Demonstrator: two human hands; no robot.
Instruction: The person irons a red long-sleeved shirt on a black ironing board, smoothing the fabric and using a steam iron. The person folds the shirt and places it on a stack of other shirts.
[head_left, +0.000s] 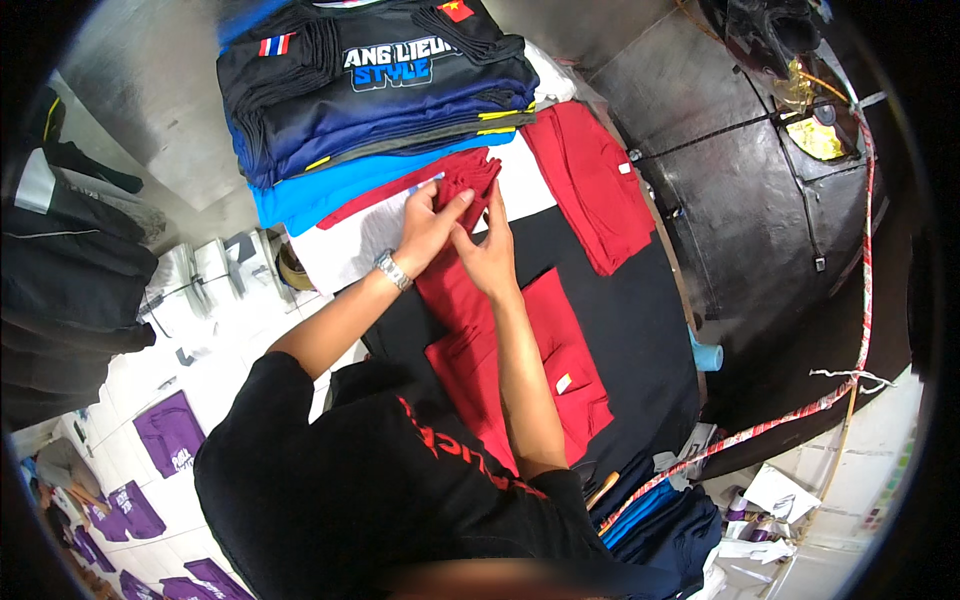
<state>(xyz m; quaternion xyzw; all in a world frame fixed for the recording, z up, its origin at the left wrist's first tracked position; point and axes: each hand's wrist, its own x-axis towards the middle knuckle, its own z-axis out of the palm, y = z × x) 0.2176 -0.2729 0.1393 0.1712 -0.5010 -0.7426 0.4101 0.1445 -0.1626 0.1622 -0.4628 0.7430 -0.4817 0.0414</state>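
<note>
My left hand (425, 234), with a metal-banded wristwatch (392, 270), pinches the gathered, layered end of a red garment (466, 180), its thumb on top. My right hand (489, 253) grips the same fabric along its right edge, fingers pointing away from me. From the hands the red cloth runs back toward me under my right forearm. A spread red garment (566, 352) with a small pale label lies there on the black table cover (645, 360). Beneath my left hand is white fabric (360, 232), with another strip of red cloth (397, 187) across it.
Beyond my hands rises a stack of printed black shirts (300, 112) over blue ones (300, 199). Folded red garments (592, 187) lie at the right. Dark clothes (67, 300) hang at left. Purple shirts (169, 435) lie on the tiled floor. A wrapped cord (866, 262) crosses at right.
</note>
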